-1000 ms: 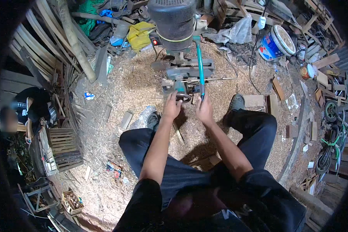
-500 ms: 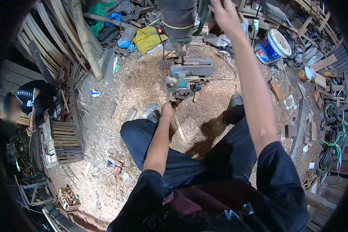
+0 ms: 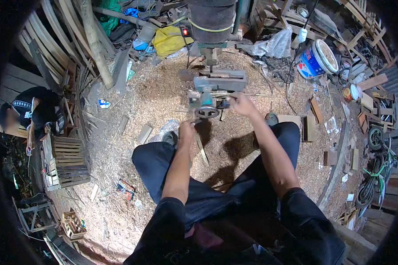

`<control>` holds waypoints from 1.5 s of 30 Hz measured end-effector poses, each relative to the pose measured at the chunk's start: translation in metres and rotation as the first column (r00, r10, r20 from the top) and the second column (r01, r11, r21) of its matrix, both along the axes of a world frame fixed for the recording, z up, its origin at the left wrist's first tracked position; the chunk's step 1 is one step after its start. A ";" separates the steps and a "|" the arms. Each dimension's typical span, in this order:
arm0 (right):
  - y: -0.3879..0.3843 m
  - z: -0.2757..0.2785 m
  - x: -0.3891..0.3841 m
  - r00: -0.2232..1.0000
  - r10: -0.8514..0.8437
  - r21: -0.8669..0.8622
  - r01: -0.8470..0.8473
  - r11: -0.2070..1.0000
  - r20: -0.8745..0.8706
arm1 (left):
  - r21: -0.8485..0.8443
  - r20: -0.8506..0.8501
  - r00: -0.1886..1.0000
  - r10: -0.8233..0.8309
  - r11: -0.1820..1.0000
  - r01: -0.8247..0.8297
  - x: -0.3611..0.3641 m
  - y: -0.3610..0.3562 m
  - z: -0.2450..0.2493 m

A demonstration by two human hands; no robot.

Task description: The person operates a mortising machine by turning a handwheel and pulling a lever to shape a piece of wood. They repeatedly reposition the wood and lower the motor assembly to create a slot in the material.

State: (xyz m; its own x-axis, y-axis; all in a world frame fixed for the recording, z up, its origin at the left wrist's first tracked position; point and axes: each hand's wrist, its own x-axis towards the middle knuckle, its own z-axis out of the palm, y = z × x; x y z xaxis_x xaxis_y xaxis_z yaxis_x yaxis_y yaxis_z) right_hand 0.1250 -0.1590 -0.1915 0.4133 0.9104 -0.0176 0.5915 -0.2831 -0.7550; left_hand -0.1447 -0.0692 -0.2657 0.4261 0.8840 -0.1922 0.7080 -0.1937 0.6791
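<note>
My left hand (image 3: 186, 131) is closed at the lower left of the round handwheel (image 3: 207, 112), on its small dark handle. My right hand (image 3: 242, 105) is beside the green machine vise, right of the wheel, with its fingers drawn together; what lies between them is too small to make out. A thin wooden strip (image 3: 258, 94) runs sideways behind my right fingers. Behind the wheel lies a grey metal machine bed (image 3: 221, 81), below a large dark cylindrical machine body (image 3: 211, 22).
Shavings cover the ground. A paint bucket (image 3: 317, 59) and wood pieces lie at the right, near a small wheeled frame (image 3: 376, 138). A yellow cloth (image 3: 170, 42) lies at the back. Another person (image 3: 35, 110) crouches at the left by a slatted crate (image 3: 68, 161).
My right hand has come down from the upper right beside the machine body to the vise. My left hand has shifted slightly left and down. The right knee has moved outward.
</note>
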 end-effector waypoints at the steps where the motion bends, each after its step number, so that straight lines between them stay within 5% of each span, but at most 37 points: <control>1: -0.003 -0.009 0.000 0.999 0.048 -0.077 -0.047 0.996 0.018 | 0.067 -0.026 0.999 -0.029 0.997 0.031 -0.004 0.013 -0.035; 5: -0.006 -0.008 -0.003 0.999 0.013 -0.068 -0.016 0.998 -0.044 | 0.100 -0.163 0.987 -0.007 0.995 0.024 0.000 0.014 -0.059; 9: -0.014 -0.026 0.004 0.993 0.078 -0.068 -0.072 0.995 0.092 | -0.030 -0.178 0.976 -0.121 0.993 0.118 0.019 0.002 -0.019; 12: -0.012 -0.035 0.006 0.994 0.079 -0.137 -0.068 0.988 0.075 | 0.184 -0.111 0.943 -0.314 0.926 0.330 0.039 -0.020 -0.019; 18: -0.028 -0.042 0.008 0.992 0.057 -0.167 -0.038 0.985 0.110 | 0.036 -0.094 0.959 -0.267 0.962 0.271 0.068 -0.048 -0.030; 22: -0.029 -0.045 0.015 0.997 0.026 -0.145 -0.016 0.989 0.071 | 0.159 -0.024 0.988 -0.151 0.975 0.153 0.056 -0.043 -0.029; 29: -0.033 -0.024 0.004 0.998 0.045 -0.149 -0.038 0.988 0.047 | 0.123 0.088 0.946 -0.311 0.946 0.299 0.043 -0.033 -0.006; 32: -0.017 -0.020 0.018 1.000 -0.002 -0.098 0.005 0.995 0.030 | 0.074 0.100 0.965 -0.243 0.969 0.237 0.045 -0.003 -0.006; 35: 0.007 0.047 0.034 0.995 -0.081 0.216 0.065 0.974 0.064 | 0.289 0.237 0.958 -0.160 0.953 0.088 0.061 0.025 0.088; 39: 0.076 0.133 0.076 0.975 -0.193 0.556 0.220 0.802 -0.108 | 0.583 0.447 0.861 -0.243 0.809 -0.075 0.092 0.065 0.209; 41: 0.109 0.188 0.086 0.949 -0.312 0.721 0.243 0.648 -0.040 | 0.790 0.472 0.771 -0.428 0.593 -0.155 0.114 0.088 0.259; 42: 0.123 0.219 0.086 0.912 -0.406 0.717 0.322 0.619 -0.059 | 0.832 0.469 0.730 -0.498 0.526 -0.176 0.125 0.093 0.288; 45: 0.159 0.304 0.092 0.927 -0.236 0.718 0.375 0.587 -0.291 | 0.898 0.355 0.755 -0.552 0.427 -0.110 0.148 0.095 0.353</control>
State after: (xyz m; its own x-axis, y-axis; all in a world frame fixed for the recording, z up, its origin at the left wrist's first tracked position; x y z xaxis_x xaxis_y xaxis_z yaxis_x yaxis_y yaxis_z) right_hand 0.2170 0.0001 0.1124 0.7242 0.4506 0.5220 0.4412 0.2790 -0.8529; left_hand 0.0031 0.0256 0.0868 0.3487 0.2798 0.8945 0.1166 -0.9599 0.2549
